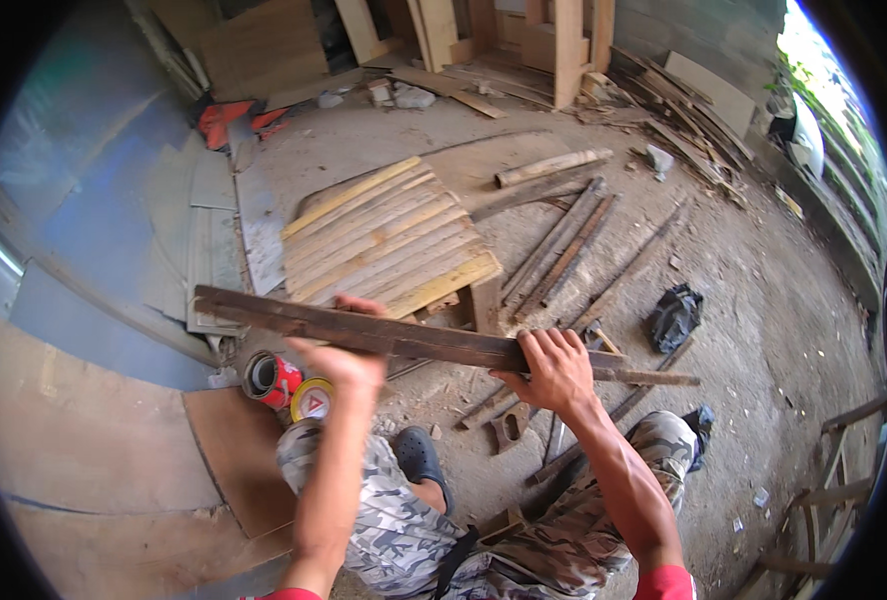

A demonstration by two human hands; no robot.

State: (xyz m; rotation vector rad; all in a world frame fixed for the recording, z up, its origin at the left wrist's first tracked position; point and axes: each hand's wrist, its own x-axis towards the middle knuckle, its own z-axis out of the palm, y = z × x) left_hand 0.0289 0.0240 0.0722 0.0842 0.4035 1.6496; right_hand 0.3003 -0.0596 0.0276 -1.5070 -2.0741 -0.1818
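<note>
A long dark brown wooden plank is held crosswise above my knees, its left end slightly higher than its right. My left hand, a little blurred, wraps around it left of the middle, with fingers showing at the far edge. Near the right end my right hand grips the plank from above, fingers over the top. Beyond the plank is a small platform of pale wooden slats. Beneath my right hand, a saw-like wooden handle lies on the floor, its blade hard to make out.
An open red can and a yellow round lid stand by my left knee. Several old wood strips and a black plastic bag lie to the right. Plywood sheets line the left; scrap boards are piled far right.
</note>
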